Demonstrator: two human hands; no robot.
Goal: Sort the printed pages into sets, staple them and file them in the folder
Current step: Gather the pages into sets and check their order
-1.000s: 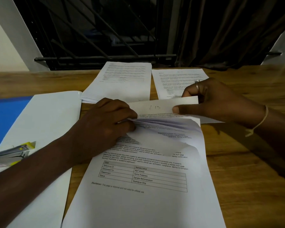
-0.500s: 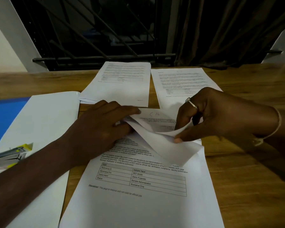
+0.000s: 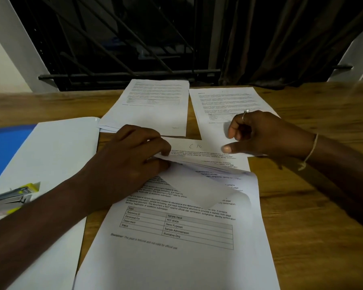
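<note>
Sorting looks under way on the brown wooden desk (image 3: 302, 206): the white stack of printed pages (image 3: 176, 258) lies at 6 o'clock, its upper sheets pinched back by the left hand (image 3: 126, 164), and the right hand (image 3: 266, 135), loosely clenched on nothing, likely next lifts one toward the white sorted piles (image 3: 155, 105) at 12 o'clock.

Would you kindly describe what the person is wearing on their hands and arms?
The right hand wears a silver ring on one finger, and a pale string is tied round its wrist, the knotted end hanging loose. The left hand shows no ring or band. No sleeves are in view.
</note>
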